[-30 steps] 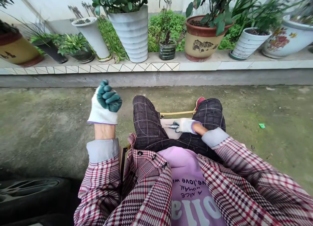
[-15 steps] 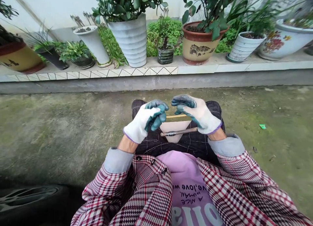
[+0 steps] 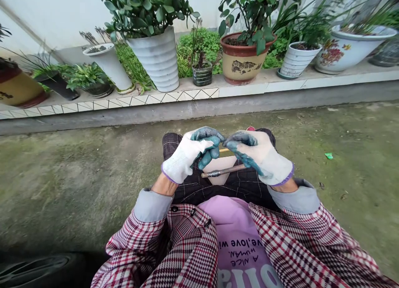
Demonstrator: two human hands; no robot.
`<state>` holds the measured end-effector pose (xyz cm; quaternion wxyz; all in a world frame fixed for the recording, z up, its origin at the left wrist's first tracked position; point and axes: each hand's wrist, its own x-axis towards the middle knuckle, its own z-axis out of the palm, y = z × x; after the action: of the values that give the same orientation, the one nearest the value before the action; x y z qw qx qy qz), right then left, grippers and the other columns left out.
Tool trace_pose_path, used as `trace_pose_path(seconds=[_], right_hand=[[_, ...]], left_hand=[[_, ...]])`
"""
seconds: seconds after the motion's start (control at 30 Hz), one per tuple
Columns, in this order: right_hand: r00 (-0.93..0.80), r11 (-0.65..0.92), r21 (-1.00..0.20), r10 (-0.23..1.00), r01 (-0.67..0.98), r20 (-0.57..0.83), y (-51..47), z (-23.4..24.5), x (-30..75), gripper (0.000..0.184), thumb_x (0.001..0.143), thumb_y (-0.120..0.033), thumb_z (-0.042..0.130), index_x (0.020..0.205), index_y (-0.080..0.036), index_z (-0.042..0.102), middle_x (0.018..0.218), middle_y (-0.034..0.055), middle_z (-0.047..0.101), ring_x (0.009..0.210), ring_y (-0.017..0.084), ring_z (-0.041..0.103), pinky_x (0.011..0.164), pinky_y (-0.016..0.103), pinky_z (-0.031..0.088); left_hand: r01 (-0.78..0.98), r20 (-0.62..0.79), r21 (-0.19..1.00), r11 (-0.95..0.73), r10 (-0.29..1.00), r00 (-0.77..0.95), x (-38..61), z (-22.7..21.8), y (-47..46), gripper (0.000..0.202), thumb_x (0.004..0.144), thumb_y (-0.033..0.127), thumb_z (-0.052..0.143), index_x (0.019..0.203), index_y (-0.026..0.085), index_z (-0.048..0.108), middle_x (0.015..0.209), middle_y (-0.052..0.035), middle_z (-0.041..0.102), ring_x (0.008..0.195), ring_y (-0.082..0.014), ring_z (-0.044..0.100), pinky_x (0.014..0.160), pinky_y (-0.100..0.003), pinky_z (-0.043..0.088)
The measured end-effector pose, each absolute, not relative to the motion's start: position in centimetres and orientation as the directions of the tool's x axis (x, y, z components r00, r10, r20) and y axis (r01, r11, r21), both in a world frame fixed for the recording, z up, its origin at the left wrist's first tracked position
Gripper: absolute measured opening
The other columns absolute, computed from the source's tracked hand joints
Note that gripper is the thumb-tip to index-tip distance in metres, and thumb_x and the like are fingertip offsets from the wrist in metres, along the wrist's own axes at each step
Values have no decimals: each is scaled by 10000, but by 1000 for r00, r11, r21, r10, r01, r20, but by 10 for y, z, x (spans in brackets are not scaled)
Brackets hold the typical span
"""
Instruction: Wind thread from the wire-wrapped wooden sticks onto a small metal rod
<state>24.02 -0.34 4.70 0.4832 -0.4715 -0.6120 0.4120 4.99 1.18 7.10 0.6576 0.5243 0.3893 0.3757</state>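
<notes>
Above the lap I see both gloved hands raised, fingertips nearly meeting. My left hand (image 3: 190, 155) is half curled with nothing I can see in it; my right hand (image 3: 260, 155) is also curled, grip uncertain. The metal rod (image 3: 222, 171) lies across the thighs at six o'clock of the hands, pointing toward nine.

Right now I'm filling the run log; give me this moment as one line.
left hand: gloved, fingertips meeting right hand's | right hand: gloved, raised | rod: across lap, below hands, untouched | pots: on ledge
</notes>
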Motion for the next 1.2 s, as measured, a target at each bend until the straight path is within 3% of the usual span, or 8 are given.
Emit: trace_pose_path(seconds=[0.3, 0.43, 0.57, 0.67, 0.83, 1.03, 1.2], right_hand=[[-71, 447, -710, 868, 544, 492, -33, 72, 257, 132, 849, -304, 657, 904, -244, 761, 886, 3, 748, 838, 197, 700, 778, 310, 565], [-171, 474, -585, 851, 657, 497, -37, 78, 256, 158, 856, -250, 624, 958, -253, 745, 945, 2, 748, 855, 189, 695, 786, 295, 548], [-202, 455, -545, 864, 704, 461, -39, 78, 253, 141, 878, -278, 607, 939, -250, 730, 901, 6, 746, 812, 194, 690, 755, 304, 535], [-213, 497, -508, 829, 703, 517, -42, 76, 255, 110, 861, -302, 639, 915, -278, 732, 873, 2, 747, 799, 209, 694, 747, 322, 541], [-65, 486, -542, 783, 685, 619, -50, 75, 260, 137, 840, -282, 674, 960, -294, 740, 916, 4, 752, 856, 242, 702, 823, 382, 558], [-5, 465, -587, 786, 662, 618, -49, 74, 255, 121, 822, -270, 702, 933, -297, 742, 897, -2, 748, 879, 252, 707, 812, 381, 568], [38, 463, -631, 788, 622, 615, -48, 74, 253, 93, 829, -275, 696, 910, -272, 740, 885, 12, 745, 857, 256, 706, 814, 400, 575]], left_hand=[[-154, -95, 973, 174, 902, 421, 62, 75, 1, 242, 726, 297, 667, 882, 112, 665, 675, -22, 676, 351, -34, 441, 334, -167, 319], [-108, -94, 985, 137, 938, 333, 67, 80, -6, 223, 737, 280, 655, 888, 115, 667, 663, -17, 675, 356, -33, 438, 336, -161, 325], [-86, -92, 989, 124, 948, 306, 70, 80, -10, 203, 731, 266, 654, 867, 116, 667, 654, -20, 680, 357, -38, 445, 338, -164, 342], [-125, -88, 983, 136, 941, 328, 71, 77, -9, 233, 737, 298, 655, 882, 116, 676, 679, -32, 696, 370, -47, 471, 354, -171, 370], [-194, -84, 967, 167, 922, 377, 68, 75, -8, 319, 744, 339, 656, 967, 113, 688, 752, -59, 724, 403, -64, 518, 378, -184, 402], [-242, -51, 956, 165, 907, 417, 69, 78, -16, 406, 771, 303, 643, 1135, 122, 648, 810, -63, 736, 421, -61, 523, 403, -184, 414], [-237, -59, 958, 161, 920, 387, 71, 80, -19, 334, 767, 305, 638, 1047, 122, 644, 833, -66, 734, 430, -64, 527, 408, -190, 429]])
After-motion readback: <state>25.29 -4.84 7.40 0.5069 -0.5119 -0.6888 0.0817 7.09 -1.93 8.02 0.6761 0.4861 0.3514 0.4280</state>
